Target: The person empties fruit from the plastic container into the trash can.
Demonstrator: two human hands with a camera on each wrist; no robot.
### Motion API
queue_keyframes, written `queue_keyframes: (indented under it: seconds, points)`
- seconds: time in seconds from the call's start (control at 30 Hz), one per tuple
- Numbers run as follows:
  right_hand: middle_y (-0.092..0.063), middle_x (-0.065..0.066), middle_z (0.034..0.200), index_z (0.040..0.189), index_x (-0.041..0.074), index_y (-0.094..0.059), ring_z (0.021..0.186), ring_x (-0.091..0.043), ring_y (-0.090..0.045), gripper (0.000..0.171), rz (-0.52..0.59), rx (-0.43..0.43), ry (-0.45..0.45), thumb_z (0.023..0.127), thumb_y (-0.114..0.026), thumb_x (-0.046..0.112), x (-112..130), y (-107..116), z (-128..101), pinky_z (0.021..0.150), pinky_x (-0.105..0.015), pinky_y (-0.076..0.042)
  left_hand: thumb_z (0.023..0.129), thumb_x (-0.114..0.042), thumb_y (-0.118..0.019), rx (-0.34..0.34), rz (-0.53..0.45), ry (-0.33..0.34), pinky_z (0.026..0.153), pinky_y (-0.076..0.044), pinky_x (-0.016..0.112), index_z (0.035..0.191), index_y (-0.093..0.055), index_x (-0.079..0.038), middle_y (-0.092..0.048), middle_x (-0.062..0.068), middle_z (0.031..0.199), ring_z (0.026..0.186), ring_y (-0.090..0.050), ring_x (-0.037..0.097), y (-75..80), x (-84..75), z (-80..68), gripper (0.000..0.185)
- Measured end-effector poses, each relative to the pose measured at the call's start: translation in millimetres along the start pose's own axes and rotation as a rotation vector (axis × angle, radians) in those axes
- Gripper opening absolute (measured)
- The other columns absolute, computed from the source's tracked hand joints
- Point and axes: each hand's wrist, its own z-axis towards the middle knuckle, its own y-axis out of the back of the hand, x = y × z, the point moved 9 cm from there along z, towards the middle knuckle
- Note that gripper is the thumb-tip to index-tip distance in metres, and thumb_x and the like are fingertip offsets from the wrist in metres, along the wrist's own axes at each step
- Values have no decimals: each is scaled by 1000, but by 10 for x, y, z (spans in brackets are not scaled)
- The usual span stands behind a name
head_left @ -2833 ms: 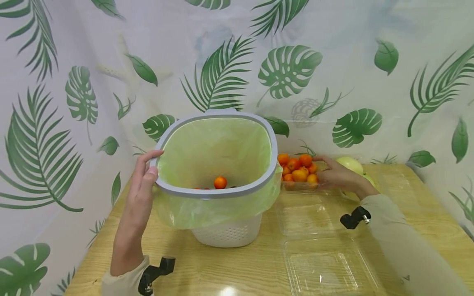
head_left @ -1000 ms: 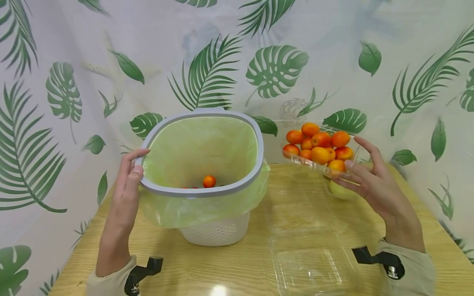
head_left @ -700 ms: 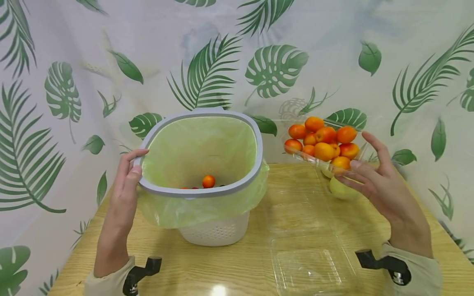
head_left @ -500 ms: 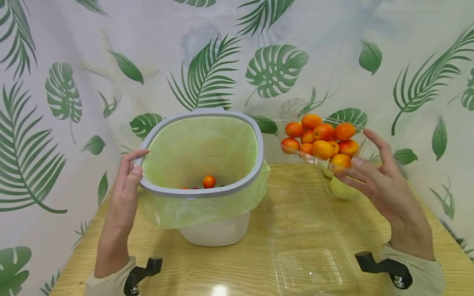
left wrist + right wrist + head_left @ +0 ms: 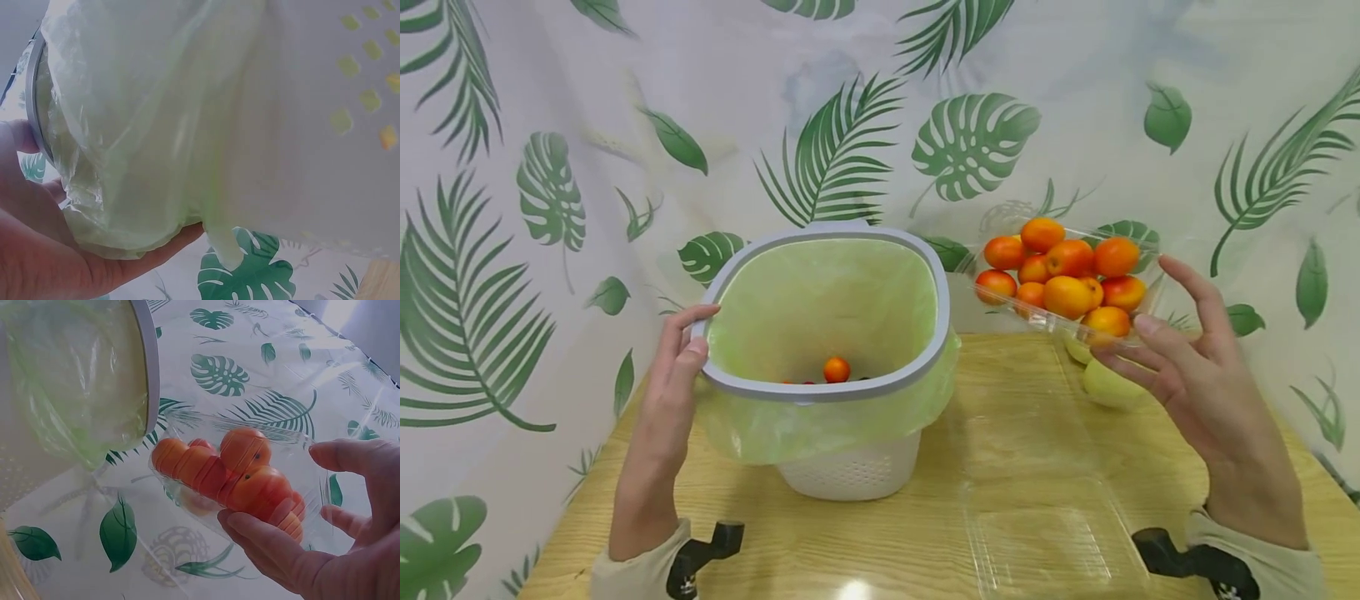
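A white bin (image 5: 850,473) with a grey rim and a pale green plastic liner (image 5: 827,292) stands on the table. My left hand (image 5: 672,383) holds the rim at its left side, as the left wrist view also shows. Inside the bin lies a small orange fruit (image 5: 837,369) with other pieces mostly hidden by the rim. To the right of the bin, my right hand (image 5: 1213,383) grips a clear plastic box (image 5: 294,434) by its end, raised above the table and tilted. Several small orange fruits (image 5: 1070,258), like kumquats, fill it.
Under the raised box, pale green round fruits (image 5: 1112,385) sit on the wooden table (image 5: 865,542). Clear plastic packaging (image 5: 1037,533) lies flat at the front right. A white leaf-print curtain (image 5: 1097,150) stands close behind everything.
My right hand has lifted the fruit box off the table and tilted it; over the last half second it barely moves. My left hand stays on the bin's rim.
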Motion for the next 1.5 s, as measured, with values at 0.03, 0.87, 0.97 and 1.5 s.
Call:
queue_keyframes:
  seconds: [0.03,0.87,0.97,1.5]
  points:
    - [-47,-21,135,161,23,-21,92,-32,-74,66,-5,-8,4,106,-41,-6,20,-4,5,84,-40,-58,108,-27,-36,2,-3,0,114,-12,57,145,-46,-14,-27,2,163,150,-20,23,-3,2,1,41]
    - [-16,-26,156,160,28,-24,109,-32,-71,65,-85,58,-51,106,-49,2,298,-622,410,87,-39,-56,110,-33,-36,21,-105,42,101,-30,40,148,-43,-19,-52,14,133,111,-50,28,-26,11,14,41]
    - [-19,-27,155,160,28,-25,108,-32,-71,65,-71,98,-48,106,-49,1,313,-746,463,89,-40,-56,110,-32,-37,24,-141,58,97,-36,40,147,-45,-19,-53,16,131,110,-51,28,-15,20,7,40]
    - [-30,-26,152,158,32,-30,116,-30,-64,67,-161,81,-67,103,-59,7,145,-1146,551,87,-38,-55,109,-29,-39,14,-153,52,91,-42,35,146,-46,-18,-51,14,133,108,-53,29,4,16,-6,39]
